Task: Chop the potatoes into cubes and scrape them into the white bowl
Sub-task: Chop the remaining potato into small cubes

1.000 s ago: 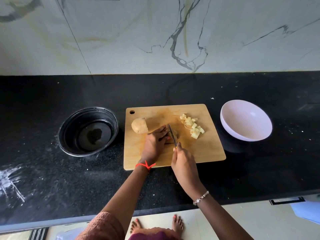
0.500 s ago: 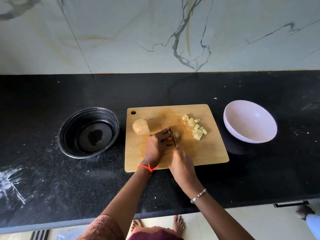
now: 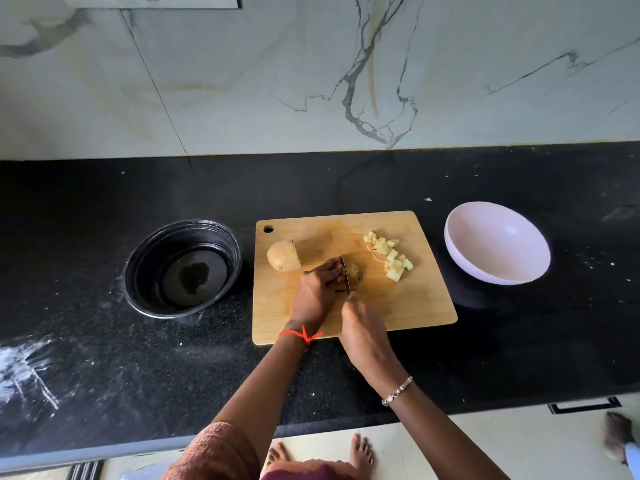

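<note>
At frame centre, the left hand (image 3: pixel 317 292) pins a small potato piece (image 3: pixel 353 271) on the wooden cutting board (image 3: pixel 408 306); the right hand (image 3: pixel 363 330) is wrapped around the knife (image 3: pixel 345 275), its blade touching those fingertips, so a slip would likely nick them. Cut cubes (image 3: pixel 389 254) lie right of the blade, the white bowl (image 3: pixel 497 242) empty at right.

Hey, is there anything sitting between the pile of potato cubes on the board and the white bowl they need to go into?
Nothing visible. The potato cubes lie on the right part of the cutting board, and only bare board and a strip of black counter separate them from the white bowl, which looks empty.
</note>
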